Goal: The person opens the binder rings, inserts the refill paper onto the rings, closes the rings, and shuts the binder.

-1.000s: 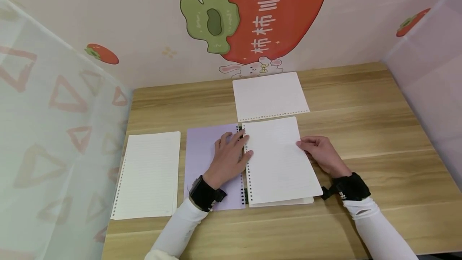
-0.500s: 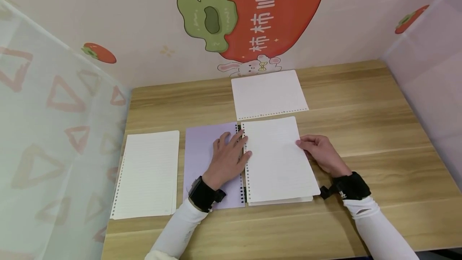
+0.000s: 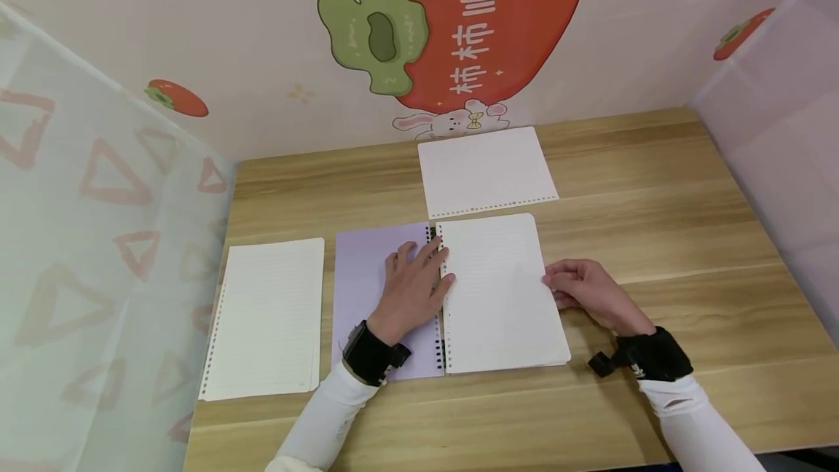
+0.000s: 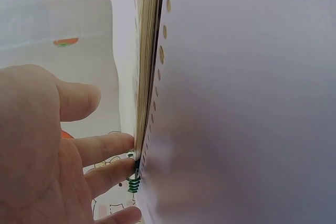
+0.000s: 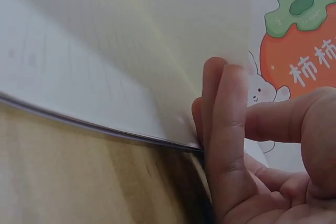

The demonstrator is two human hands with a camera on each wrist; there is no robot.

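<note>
Shifted slightly nearer the body and outward since half a second ago, on the right side of the work: right hand point(image 3: 593, 293). Lowered as well: white page point(image 3: 501, 297), now nearly in line with the paper beneath it. Narrow grip there, with the page pinched by its right edge, about halfway along; fingers point(image 5: 227, 114) under the page in the right wrist view, thumb on the other face.

Same place as before on the other side: left hand point(image 3: 414, 284), wide and relaxed, with fingers spread from the purple cover point(image 3: 357, 290) across to the page's holed edge. Close by its fingertips in the left wrist view, a coil of green rings point(image 4: 134, 184). Hard to tell whether threaded through the page.

Just right of the cover, the page; well to the left, near the tabletop's point(image 3: 655, 195) left edge, a stack point(image 3: 269, 319) of lined white paper with holes down its left side. Just beyond the page, a loose sheet point(image 3: 488, 173), set crosswise, with holes along its near edge. At both wrists, black straps point(image 3: 373, 352); above them, white sleeves point(image 3: 321, 421). On the back wall, a big red persimmon point(image 3: 518, 28) over a rabbit point(image 3: 452, 122).
</note>
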